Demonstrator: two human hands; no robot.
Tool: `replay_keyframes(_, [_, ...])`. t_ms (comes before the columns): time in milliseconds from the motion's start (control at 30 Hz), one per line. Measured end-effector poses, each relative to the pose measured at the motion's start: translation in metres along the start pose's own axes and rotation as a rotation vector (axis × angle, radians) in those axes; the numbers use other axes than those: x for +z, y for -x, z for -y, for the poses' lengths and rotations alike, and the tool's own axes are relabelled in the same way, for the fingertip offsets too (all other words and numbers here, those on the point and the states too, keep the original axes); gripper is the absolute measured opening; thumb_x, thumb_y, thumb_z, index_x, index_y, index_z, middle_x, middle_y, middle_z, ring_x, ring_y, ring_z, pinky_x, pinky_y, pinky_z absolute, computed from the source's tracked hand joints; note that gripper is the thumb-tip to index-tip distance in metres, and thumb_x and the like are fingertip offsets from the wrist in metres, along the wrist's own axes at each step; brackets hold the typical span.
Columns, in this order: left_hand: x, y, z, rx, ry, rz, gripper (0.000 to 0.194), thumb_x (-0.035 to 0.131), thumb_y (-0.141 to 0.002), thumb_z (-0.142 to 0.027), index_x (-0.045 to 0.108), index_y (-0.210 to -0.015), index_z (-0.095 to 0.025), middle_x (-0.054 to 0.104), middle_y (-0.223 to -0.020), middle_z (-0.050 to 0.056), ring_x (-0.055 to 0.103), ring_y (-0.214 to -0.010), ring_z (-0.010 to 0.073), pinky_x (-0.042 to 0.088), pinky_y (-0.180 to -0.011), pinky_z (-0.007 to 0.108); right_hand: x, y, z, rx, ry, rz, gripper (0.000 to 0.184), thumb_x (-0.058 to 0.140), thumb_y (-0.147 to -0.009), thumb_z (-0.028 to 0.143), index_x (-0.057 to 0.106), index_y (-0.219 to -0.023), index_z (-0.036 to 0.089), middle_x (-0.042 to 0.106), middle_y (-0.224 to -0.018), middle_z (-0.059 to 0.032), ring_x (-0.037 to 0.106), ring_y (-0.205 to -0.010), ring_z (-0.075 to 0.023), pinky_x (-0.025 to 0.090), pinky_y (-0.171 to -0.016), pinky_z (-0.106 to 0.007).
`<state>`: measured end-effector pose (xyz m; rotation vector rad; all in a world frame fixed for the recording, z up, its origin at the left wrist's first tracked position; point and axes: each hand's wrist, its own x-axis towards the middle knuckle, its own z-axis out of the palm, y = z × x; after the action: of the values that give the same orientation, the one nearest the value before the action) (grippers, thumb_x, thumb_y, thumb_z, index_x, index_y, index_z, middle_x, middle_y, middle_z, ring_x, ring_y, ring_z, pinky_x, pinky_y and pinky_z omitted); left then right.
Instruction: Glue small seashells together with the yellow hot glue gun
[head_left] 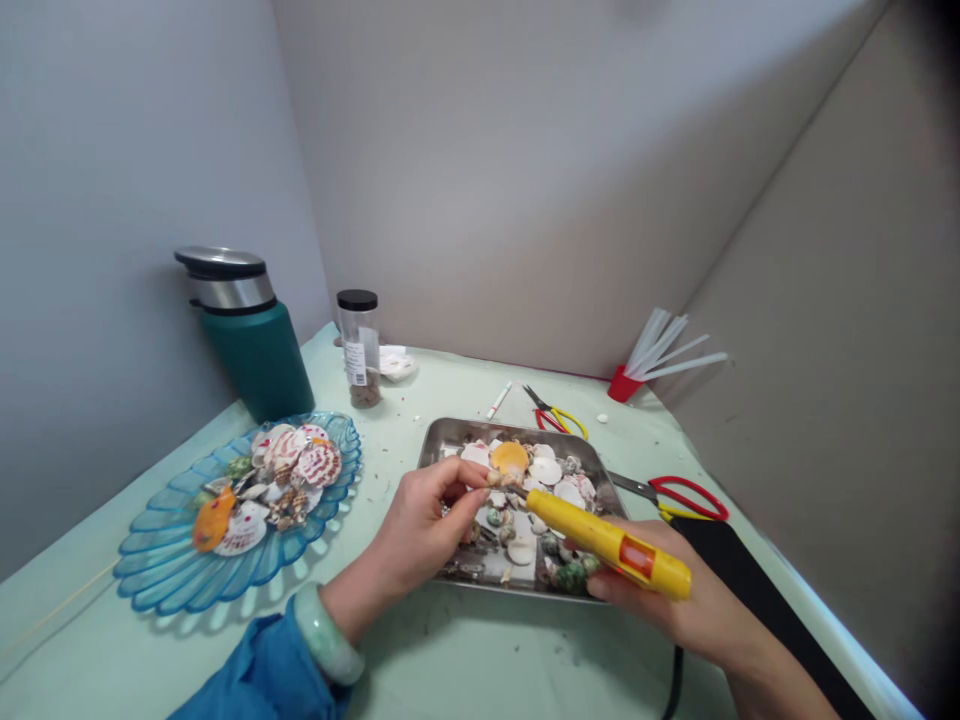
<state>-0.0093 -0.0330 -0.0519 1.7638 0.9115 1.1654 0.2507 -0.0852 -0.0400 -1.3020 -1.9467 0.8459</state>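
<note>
My right hand [660, 580] is wrapped round a yellow hot glue gun [592, 530], its metal nozzle pointing left toward my left fingertips. Thumb and fingers of my left hand [435, 515] pinch a small tan shell [493, 480], close to the nozzle; whether the two touch I cannot tell. Both hands are above a metal tray [433, 440] of loose shells. In it lie an orange-yellow scallop shell [510, 458], a white shell [522, 550] and green snail shells [571, 577]. My right hand hides part of the tray's right side.
A blue scalloped plate [169, 580] of shells stands left, before a teal bottle [259, 360]. Behind are a jar [360, 350], tissue [396, 363], pliers-like cutters [559, 415] and a red cup [622, 385] of glue sticks. Red-handled scissors [686, 495] and a black cord [675, 680] are right.
</note>
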Motion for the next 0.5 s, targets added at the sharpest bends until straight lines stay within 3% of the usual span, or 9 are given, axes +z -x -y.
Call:
replay_keyframes(133, [0.0,-0.0002,-0.0001,0.006,-0.016,-0.002,0.008,0.053,-0.087,-0.02,0.057,-0.081,-0.016,0.065,-0.095,0.006,0.052,-0.047,0.0042,0.044,-0.048,0.019,-0.0012,-0.0014,0.0033,-0.021,0.083,0.081,0.022,0.068,-0.079,0.038,0.069,-0.089,0.018,0.065,-0.074,-0.0031,0.059,-0.07,-0.0212,0.046,-0.066,-0.03])
replay_keyframes(500, [-0.0007,0.0005,-0.001,0.038,-0.087,0.014,0.008,0.053,-0.086,-0.018,0.059,-0.082,-0.015,0.067,-0.093,0.006,0.052,-0.051,0.0056,0.044,-0.052,0.02,0.0053,-0.002,0.004,-0.079,0.152,0.084,0.019,0.064,-0.082,0.036,0.066,-0.087,0.019,0.067,-0.076,-0.0025,0.058,-0.067,-0.0189,0.044,-0.062,-0.028])
